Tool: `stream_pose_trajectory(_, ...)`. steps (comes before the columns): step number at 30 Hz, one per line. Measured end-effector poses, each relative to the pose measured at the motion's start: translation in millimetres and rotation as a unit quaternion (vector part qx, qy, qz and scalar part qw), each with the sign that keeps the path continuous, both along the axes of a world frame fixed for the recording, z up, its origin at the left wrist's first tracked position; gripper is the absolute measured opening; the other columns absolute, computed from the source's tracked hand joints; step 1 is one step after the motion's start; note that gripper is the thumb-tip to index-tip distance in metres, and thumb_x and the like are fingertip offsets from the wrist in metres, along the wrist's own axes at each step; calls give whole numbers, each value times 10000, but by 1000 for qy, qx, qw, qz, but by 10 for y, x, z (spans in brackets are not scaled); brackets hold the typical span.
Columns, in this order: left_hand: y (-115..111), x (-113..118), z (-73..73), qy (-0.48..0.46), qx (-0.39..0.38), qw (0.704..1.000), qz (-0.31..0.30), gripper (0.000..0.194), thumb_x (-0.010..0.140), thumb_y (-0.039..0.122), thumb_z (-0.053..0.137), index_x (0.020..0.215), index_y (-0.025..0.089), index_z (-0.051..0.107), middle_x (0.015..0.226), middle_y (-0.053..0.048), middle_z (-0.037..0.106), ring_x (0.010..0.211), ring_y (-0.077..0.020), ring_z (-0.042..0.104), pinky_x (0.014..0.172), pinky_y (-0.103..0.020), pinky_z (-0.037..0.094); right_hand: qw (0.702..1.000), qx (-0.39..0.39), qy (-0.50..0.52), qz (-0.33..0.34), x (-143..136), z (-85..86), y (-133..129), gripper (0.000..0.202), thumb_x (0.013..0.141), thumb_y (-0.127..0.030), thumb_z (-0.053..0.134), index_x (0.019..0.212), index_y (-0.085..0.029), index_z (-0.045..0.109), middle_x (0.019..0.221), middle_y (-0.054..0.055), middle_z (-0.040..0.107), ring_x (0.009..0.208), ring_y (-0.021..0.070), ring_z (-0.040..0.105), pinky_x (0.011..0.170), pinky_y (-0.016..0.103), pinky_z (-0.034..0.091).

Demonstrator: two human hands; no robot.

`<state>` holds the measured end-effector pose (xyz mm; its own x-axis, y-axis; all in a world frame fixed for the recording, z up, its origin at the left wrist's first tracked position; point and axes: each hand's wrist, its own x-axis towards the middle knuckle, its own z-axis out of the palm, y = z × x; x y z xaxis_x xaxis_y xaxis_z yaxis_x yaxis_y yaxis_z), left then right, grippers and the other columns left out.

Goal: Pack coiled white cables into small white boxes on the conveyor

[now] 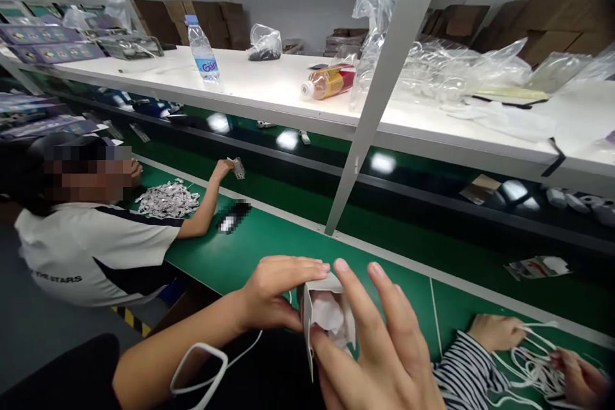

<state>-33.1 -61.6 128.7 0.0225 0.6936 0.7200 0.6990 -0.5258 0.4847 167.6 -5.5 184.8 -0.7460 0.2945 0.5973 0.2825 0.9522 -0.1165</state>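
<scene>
My left hand (pixel 271 285) is closed around a small white cardboard box (pixel 308 333), thumb on its near side and fingers over the top. The box's open end faces me, and a crumpled whitish wrapping (pixel 327 312) shows inside. My right hand (pixel 379 346) is at that opening, its thumb reaching in against the wrapping. Its index and middle fingers are stretched out and spread beside the box. A white cord loop (pixel 199 368) hangs by my left forearm, with a thin strand running toward the box; where it ends is hidden.
A co-worker (pixel 106 243) sits left beside a pile of small white parts (pixel 168 198) on the green bench (pixel 269 240). At right, another person's hands (pixel 497 331) handle white cords (pixel 533 365). A slanted post (pixel 384 96) and white shelf (pixel 269 86) stand ahead, with bottles (pixel 204 54) and plastic bags.
</scene>
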Motion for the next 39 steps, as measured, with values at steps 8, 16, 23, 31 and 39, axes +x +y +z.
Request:
stream_pose_trajectory(8, 37, -23, 88, 43, 17, 999, -4, 490, 896, 440, 688, 1303, 183, 594, 1138, -130, 752, 1059, -248, 732, 925, -295, 598, 997, 57, -8, 46, -215, -126, 42, 323, 960, -163, 438, 1128, -142, 713, 1574, 66, 398, 1508, 319, 210, 1257, 499, 54)
stream_pose_trajectory(16, 43, -139, -50, -13, 13, 1000, 11, 587, 794, 377, 808, 1304, 182, 593, 1169, -122, 740, 1086, -250, 720, 961, -320, 592, 996, -54, 72, -11, -109, 30, 94, 174, 931, -274, 575, 942, -353, 730, 1559, -15, 418, 1463, 269, 334, 1161, 435, 299)
stream_pose_trajectory(23, 164, -113, 28, 6, 32, 999, -15, 590, 832, 487, 751, 1283, 138, 600, 1103, -158, 755, 985, -230, 751, 869, -258, 598, 997, 48, 20, 60, -287, -101, 197, 157, 880, -186, 583, 938, -198, 728, 1537, 113, 447, 1500, 328, 235, 1231, 517, 121)
stream_pose_trajectory(31, 288, -197, -108, -17, 25, 1000, 1, 609, 830, 461, 761, 1323, 153, 582, 1079, -139, 763, 959, -216, 756, 844, -238, 594, 996, 58, -37, 51, -558, -197, 346, 177, 873, -158, 562, 901, -147, 737, 1557, 100, 421, 1477, 354, 264, 1236, 497, 54)
stream_pose_trajectory(39, 354, -335, -209, -109, 27, 993, -19, 436, 886, 328, 721, 1274, 156, 625, 1165, -153, 738, 1092, -250, 718, 969, -349, 600, 996, -37, 22, 77, -353, -41, 620, 418, 854, -257, 675, 1266, -290, 612, 1546, 111, 357, 1435, 349, 343, 1066, 515, 420)
